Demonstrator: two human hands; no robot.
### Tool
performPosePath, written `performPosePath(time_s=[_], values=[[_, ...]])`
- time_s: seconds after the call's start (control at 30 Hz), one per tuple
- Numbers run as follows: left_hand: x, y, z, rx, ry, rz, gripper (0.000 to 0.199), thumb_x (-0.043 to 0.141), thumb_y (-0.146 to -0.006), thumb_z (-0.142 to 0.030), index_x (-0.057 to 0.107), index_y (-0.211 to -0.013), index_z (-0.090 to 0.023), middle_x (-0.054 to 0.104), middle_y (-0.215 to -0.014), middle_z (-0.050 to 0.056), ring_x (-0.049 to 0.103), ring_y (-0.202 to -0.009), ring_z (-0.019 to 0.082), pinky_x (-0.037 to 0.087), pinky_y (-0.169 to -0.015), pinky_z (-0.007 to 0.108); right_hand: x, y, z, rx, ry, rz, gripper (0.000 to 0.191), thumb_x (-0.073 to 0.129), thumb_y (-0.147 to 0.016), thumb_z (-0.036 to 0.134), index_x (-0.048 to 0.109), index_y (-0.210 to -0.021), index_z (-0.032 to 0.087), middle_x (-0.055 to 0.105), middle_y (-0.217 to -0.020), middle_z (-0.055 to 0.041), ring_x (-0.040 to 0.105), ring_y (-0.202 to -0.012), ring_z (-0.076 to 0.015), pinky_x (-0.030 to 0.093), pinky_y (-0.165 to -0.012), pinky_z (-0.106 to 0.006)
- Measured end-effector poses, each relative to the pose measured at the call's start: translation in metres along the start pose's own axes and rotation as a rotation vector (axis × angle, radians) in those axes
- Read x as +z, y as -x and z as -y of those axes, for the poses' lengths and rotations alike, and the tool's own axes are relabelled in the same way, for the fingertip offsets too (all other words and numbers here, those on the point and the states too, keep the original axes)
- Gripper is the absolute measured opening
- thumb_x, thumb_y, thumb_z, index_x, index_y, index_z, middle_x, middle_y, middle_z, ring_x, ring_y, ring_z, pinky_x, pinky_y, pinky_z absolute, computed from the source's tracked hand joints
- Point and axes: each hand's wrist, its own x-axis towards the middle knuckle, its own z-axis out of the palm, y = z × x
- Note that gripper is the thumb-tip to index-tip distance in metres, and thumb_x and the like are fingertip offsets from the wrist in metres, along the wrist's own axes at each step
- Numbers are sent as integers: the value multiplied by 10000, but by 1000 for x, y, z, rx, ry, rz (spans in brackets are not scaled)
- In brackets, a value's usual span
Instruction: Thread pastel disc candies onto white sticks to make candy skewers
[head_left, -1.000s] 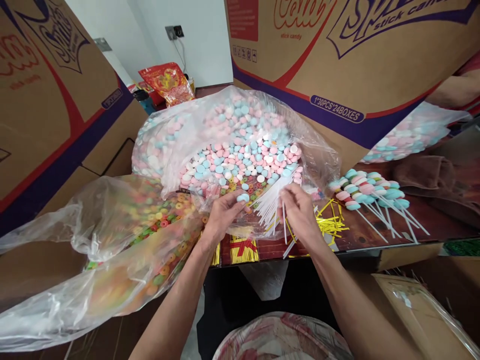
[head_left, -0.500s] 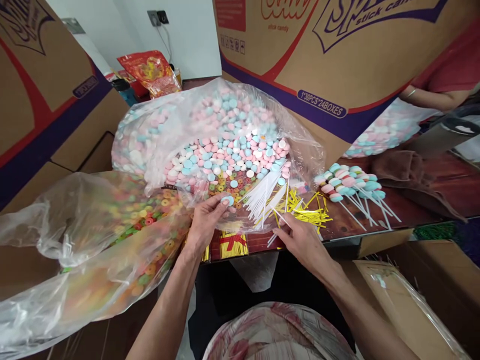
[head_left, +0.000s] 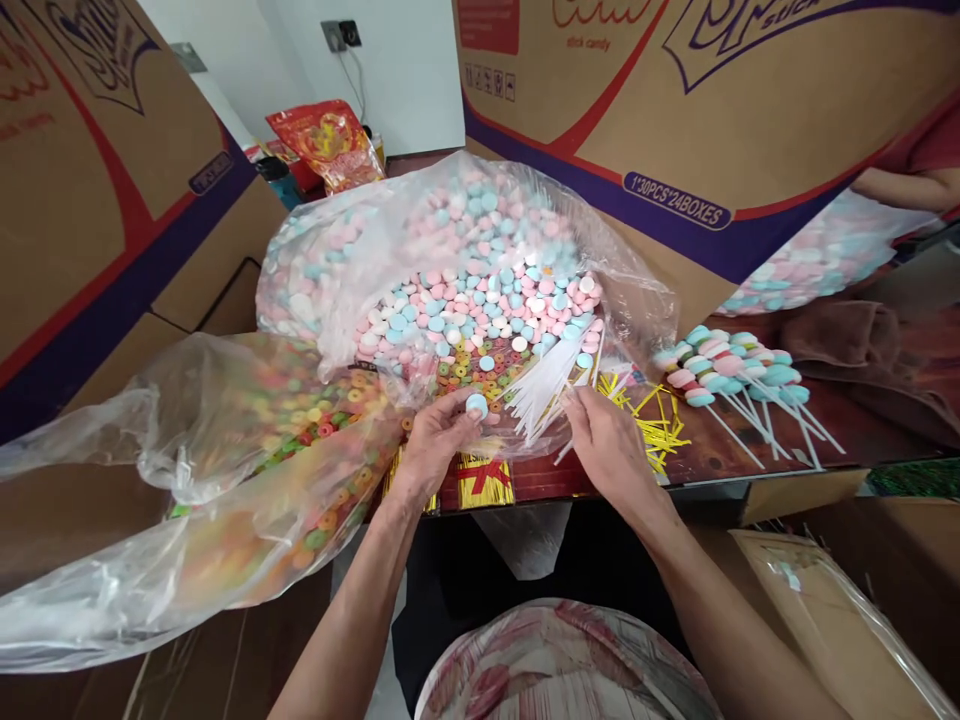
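Note:
My left hand (head_left: 442,440) pinches a pale blue candy disc (head_left: 476,405) between thumb and fingertips. Above the near ends of a loose pile of white sticks (head_left: 544,390), my right hand (head_left: 611,445) is closed, its fingertips on a white stick partly hidden by the fingers. Behind both hands, an open clear plastic bag (head_left: 622,270) spills pink, blue and white candies (head_left: 487,300). Small ring-shaped candies (head_left: 469,368) lie in front of them. Gold twist ties (head_left: 656,425) are scattered beside my right hand.
Finished-looking candy sticks (head_left: 739,370) lie in a heap on the right. A clear bag of coloured rings (head_left: 322,480) sprawls at left. Large cardboard boxes (head_left: 547,110) stand behind and at left. Gold tie bundles (head_left: 484,485) lie at the table's front edge. Another person's arm (head_left: 907,188) shows at right.
My right hand has moved up to the stick pile, its fingertips now at the sticks. My left hand still holds the blue candy disc. The whole view has shifted slightly.

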Motion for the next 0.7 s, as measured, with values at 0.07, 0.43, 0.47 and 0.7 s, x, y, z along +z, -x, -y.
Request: performPosePath(time_s=[0.07, 0.43, 0.47, 0.7], values=[[3, -1, 2, 36, -2, -15, 504, 855, -697, -464, 698, -1085, -184, 753, -918, 39, 726, -798, 162, 541, -715, 252, 0, 10, 11, -111, -109, 33, 313, 392, -1013, 291, 659, -883, 192, 715, -869, -118, 655, -815, -251, 450, -752, -333], [11, -5, 9, 307, -54, -235, 297, 778, -789, -428, 730, -932, -173, 589, -600, -49, 502, -562, 79, 439, -595, 207, 23, 33, 49, -151, -483, 169, 330, 444, -994, 264, 749, -1093, 187, 658, -627, -12, 624, -588, -180, 492, -649, -277], [11, -4, 11, 290, -58, -255, 306, 772, -793, -432, 745, -956, -174, 615, -617, -42, 527, -583, 88, 463, -626, 217, 23, 33, 49, -148, -485, 173, 334, 441, -993, 265, 750, -1093, 187, 645, -611, -9, 617, -577, -179, 490, -641, -276], [15, 3, 13, 209, -58, -271, 396, 726, -826, -474, 769, -1109, -199, 769, -1086, 46, 689, -928, 186, 543, -895, 324, 27, 31, 51, -115, -505, 172, 331, 437, -982, 275, 742, -1078, 190, 593, -578, -2, 565, -521, -181, 449, -580, -278]])
